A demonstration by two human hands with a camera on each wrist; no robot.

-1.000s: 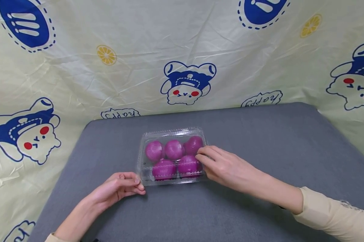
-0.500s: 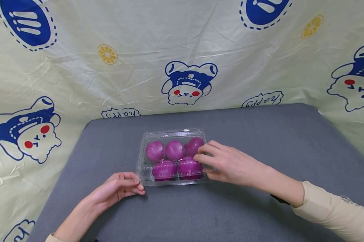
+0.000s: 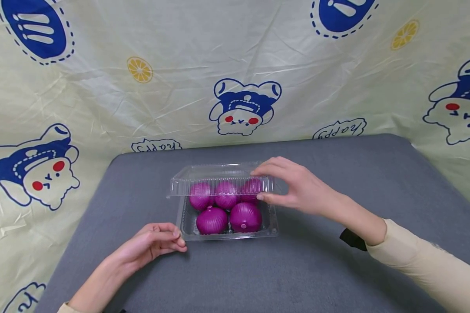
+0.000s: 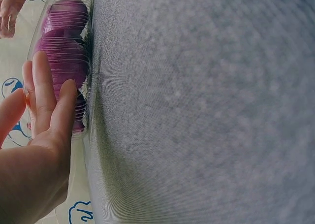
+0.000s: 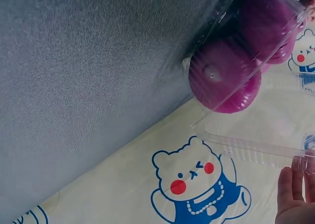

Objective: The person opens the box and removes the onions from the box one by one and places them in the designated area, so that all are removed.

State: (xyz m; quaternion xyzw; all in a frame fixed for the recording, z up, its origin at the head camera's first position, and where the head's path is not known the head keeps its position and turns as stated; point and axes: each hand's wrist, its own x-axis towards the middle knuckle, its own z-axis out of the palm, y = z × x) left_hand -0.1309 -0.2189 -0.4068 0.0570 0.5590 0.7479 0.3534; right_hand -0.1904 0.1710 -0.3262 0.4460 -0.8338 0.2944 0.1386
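Observation:
A hinged clear plastic container (image 3: 227, 237) stands on the table, holding several red onions (image 3: 246, 217) in two rows. Its lid (image 3: 215, 174) is raised at the front and tilts back over the rear onions. The right hand (image 3: 297, 184) holds the lid's right edge between thumb and fingers; in the right wrist view, fingertips (image 5: 285, 184) show at the lid's rim. At the container's front left corner, the left hand (image 3: 153, 243) touches the base. Its fingers (image 4: 44, 86) lie fairly straight along the ribbed side in the left wrist view.
The table has a grey cloth cover (image 3: 356, 174). Behind it hangs a pale curtain (image 3: 180, 39) printed with cartoon bears and orange slices. A black band (image 3: 353, 240) sits at the right wrist.
The right hand has risen and moved back with the lid's front edge, so the container has opened and the front onions are uncovered. The left hand has stayed at the corner.

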